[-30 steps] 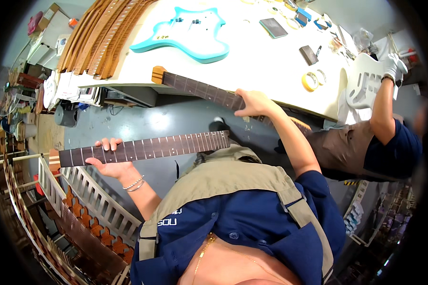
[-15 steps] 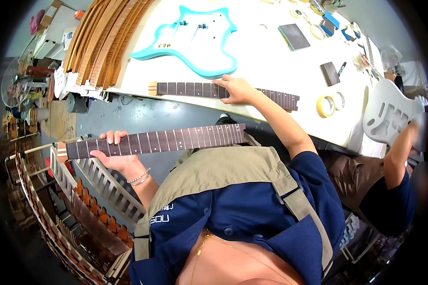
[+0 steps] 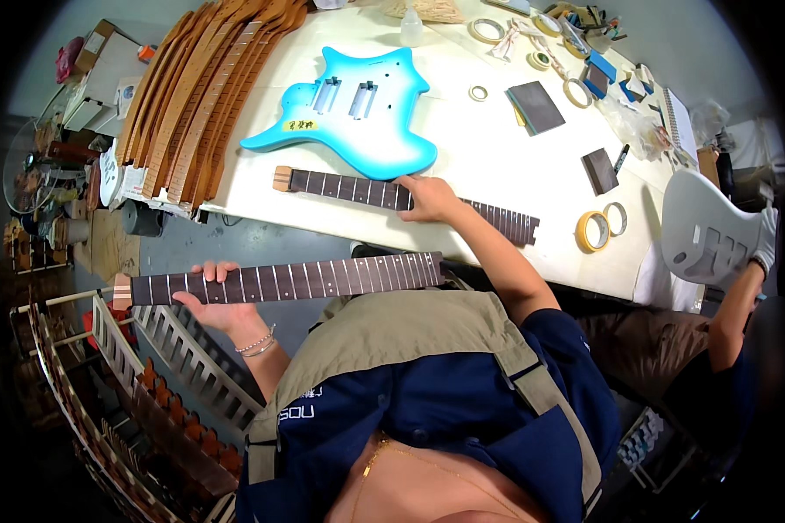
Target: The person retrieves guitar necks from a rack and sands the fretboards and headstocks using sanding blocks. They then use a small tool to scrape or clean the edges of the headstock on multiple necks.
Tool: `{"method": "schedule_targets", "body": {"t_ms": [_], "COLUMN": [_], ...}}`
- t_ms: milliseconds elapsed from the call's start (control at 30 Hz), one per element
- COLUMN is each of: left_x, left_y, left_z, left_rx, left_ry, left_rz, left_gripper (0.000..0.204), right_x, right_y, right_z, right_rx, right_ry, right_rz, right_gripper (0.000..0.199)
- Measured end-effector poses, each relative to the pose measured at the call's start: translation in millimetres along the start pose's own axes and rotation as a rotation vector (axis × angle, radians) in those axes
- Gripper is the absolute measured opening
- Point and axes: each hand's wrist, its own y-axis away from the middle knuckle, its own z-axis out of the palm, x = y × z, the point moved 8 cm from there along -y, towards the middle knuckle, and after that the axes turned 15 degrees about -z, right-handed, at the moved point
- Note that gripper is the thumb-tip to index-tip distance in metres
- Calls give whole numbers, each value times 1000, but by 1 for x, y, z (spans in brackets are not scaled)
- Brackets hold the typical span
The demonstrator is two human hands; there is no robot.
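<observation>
In my left hand [image 3: 222,301] is a guitar neck [image 3: 323,277] with a dark fretboard and a pale striped end, held off the table in front of my apron. My thumb lies along its near edge, with the fingers over its far edge. A second dark-fretted guitar neck [image 3: 349,188] lies along the table's near edge. My right hand [image 3: 429,199] grips it around the middle, thumb and fingers on opposite edges; its palm hides part of the frets. Just beyond lies a blue-and-white guitar body [image 3: 371,131] with a yellow label.
Several brown necks [image 3: 205,96] are stacked at the table's left. Tape rolls [image 3: 594,231], a dark block [image 3: 599,171] and dark sheets [image 3: 536,107] lie to the right. A co-worker's gloved hand [image 3: 766,240] holds a grey guitar body [image 3: 706,231]. Slatted racks [image 3: 196,344] stand lower left.
My view has shifted, so the table and guitar body sit lower. The neck under my right hand slants more in the picture. Both hands keep their holds.
</observation>
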Motion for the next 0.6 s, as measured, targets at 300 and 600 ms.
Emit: {"method": "schedule_targets", "body": {"t_ms": [300,600], "left_x": [23,38], "left_y": [-22,-37], "left_z": [-5,1], "left_rx": [-9,-46], "left_ry": [15,69], "left_rz": [36,105], "left_gripper": [47,50], "right_x": [66,37], "right_y": [-70,-73], "right_z": [-43,-42], "right_rx": [32,-120], "right_ry": [74,108], "right_rz": [-51,-172], "right_gripper": [64,66]}}
